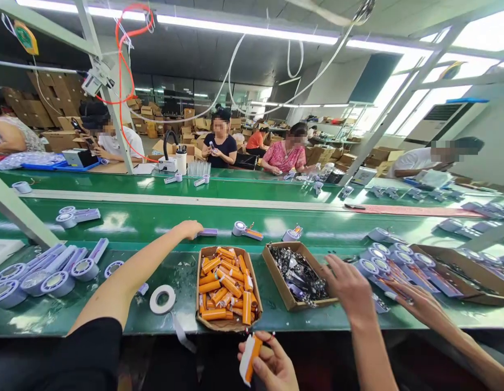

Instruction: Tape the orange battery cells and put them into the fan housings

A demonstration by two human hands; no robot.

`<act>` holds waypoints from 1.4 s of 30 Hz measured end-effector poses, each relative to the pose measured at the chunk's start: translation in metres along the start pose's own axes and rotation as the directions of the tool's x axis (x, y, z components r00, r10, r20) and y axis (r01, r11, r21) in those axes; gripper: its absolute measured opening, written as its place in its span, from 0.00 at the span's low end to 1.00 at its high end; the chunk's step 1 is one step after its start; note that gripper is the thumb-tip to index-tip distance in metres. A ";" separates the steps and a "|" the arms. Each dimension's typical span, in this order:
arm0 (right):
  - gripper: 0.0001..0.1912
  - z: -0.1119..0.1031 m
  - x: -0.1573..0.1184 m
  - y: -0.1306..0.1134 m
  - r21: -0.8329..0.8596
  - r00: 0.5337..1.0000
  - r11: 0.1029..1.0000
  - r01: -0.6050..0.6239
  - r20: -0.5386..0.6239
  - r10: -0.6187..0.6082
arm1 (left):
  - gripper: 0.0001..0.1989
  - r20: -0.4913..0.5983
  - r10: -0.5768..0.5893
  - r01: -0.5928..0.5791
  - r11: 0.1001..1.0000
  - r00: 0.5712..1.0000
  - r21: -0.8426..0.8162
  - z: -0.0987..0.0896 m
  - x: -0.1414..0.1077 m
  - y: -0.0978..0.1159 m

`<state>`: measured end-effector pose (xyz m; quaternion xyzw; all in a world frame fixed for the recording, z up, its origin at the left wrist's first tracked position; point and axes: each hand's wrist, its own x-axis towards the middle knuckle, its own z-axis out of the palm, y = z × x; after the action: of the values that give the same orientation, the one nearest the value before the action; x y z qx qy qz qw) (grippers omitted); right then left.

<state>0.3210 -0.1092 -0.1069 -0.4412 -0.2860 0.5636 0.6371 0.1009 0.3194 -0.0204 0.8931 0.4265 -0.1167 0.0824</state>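
My left hand (189, 229) is stretched out over the green belt, its fingers closed on a purple handheld fan (208, 232); only the handle end shows past the hand. Low in the middle, my right hand (278, 366) pinches an orange battery (254, 353) with a white strip along one side and thin wires at its top. Just beyond that hand stands a cardboard box (199, 321) of loose orange batteries (225, 279). A roll of white tape (162, 300) lies left of the box, its loose end hanging over the bench edge.
A co-worker's hand (349, 279) reaches beside a box of small dark parts (296, 271); another hand (416, 298) is by several fans (402, 258). More fans (52, 271) lie at left. Two fans with orange batteries (252, 234) sit on the belt. A slanted post (24, 203) stands left.
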 end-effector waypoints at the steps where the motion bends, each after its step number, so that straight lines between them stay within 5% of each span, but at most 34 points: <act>1: 0.26 0.003 0.002 -0.004 -0.003 1.000 1.000 -0.016 0.005 0.016 | 0.20 0.012 0.002 -0.002 1.000 1.000 0.002 0.002 0.003 0.000; 10: 0.32 0.028 0.006 -0.025 -0.073 0.994 0.994 -0.082 0.063 0.087 | 0.17 0.059 -0.053 0.049 0.997 0.997 0.064 0.004 0.024 0.020; 13: 0.31 0.030 0.037 -0.058 -0.238 0.992 0.971 -0.001 0.121 0.031 | 0.14 0.052 -0.006 0.005 1.000 0.999 0.018 -0.001 0.025 0.016; 15: 0.27 0.039 0.081 -0.089 -0.386 0.984 0.915 0.118 0.168 -0.057 | 0.12 0.038 0.021 -0.020 0.999 0.999 -0.036 -0.004 0.026 0.011; 18: 0.26 0.067 0.172 -0.123 -0.583 0.938 0.737 0.342 0.256 -0.233 | 0.11 -0.015 0.019 -0.021 0.994 1.000 -0.105 -0.006 0.027 0.007; 21: 0.25 0.097 0.261 -0.126 -0.767 0.888 0.465 0.443 0.448 -0.106 | 0.13 -0.081 -0.010 -0.001 0.991 0.997 -0.135 -0.001 0.028 0.011; 24: 0.25 0.114 0.314 -0.108 -0.863 0.870 0.145 0.483 0.492 0.030 | 0.13 -0.112 -0.036 0.019 0.989 0.993 -0.147 0.006 0.032 0.018; 26: 0.24 0.115 0.329 -0.096 -0.865 0.862 0.021 0.501 0.501 0.076 | 0.12 -0.123 -0.044 0.024 0.987 0.991 -0.161 0.009 0.035 0.021; 34: 0.24 0.107 0.343 -0.083 -0.825 0.855 -0.234 0.515 0.476 0.206 | 0.15 -0.156 -0.071 0.032 0.970 0.985 -0.239 0.012 0.044 0.027; 42: 0.24 0.115 0.349 -0.078 -0.754 0.837 -0.376 0.539 0.429 0.340 | 0.20 -0.167 -0.142 0.087 0.950 0.976 -0.300 0.016 0.052 0.042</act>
<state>0.3282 0.2590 -0.0324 -0.5614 -0.8192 0.0942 -0.0698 0.1627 0.3281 -0.0487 0.8520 0.4961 0.0269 0.1653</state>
